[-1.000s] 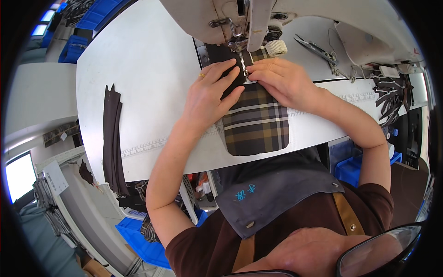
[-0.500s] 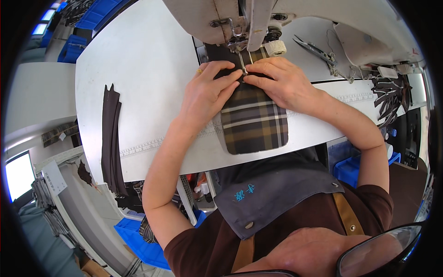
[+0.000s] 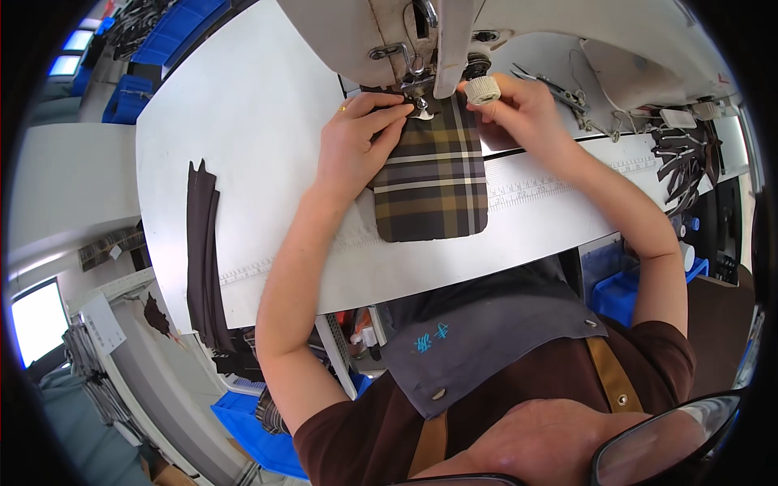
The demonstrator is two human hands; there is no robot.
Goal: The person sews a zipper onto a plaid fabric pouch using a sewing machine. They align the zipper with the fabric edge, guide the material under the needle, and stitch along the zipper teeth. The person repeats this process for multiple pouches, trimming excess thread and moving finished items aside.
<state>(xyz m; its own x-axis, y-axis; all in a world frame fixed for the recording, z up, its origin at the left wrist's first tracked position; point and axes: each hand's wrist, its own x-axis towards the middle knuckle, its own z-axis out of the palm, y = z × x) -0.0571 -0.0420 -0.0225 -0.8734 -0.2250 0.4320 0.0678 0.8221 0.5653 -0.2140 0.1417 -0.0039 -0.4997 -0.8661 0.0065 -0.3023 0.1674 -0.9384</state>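
Note:
The plaid fabric piece (image 3: pixel 429 198), with a dark section at its back, lies under the sewing machine's needle area (image 3: pixel 417 81). My left hand (image 3: pixel 361 138) has its fingers bent together on the dark part, beside a small silver metal piece (image 3: pixel 422 107), probably the zipper pull, at the presser foot. My right hand (image 3: pixel 531 117) is raised at the fabric's right edge, by the white knurled knob (image 3: pixel 482 90); its fingers are closed, their tips partly hidden behind that knob, so what they hold is unclear.
Dark fabric strips (image 3: pixel 203 251) lie on the white table (image 3: pixel 243 146) at left, along a printed ruler. Scissors (image 3: pixel 567 93) and thread lie right of the machine. A heap of zipper strips (image 3: pixel 681 162) is at the far right. Blue bins (image 3: pixel 612 292) sit below and behind the table.
The plaid piece has moved back under the machine, away from me. My left hand has moved up with it. My right hand has left the zipper and moved back and right, beside the knob.

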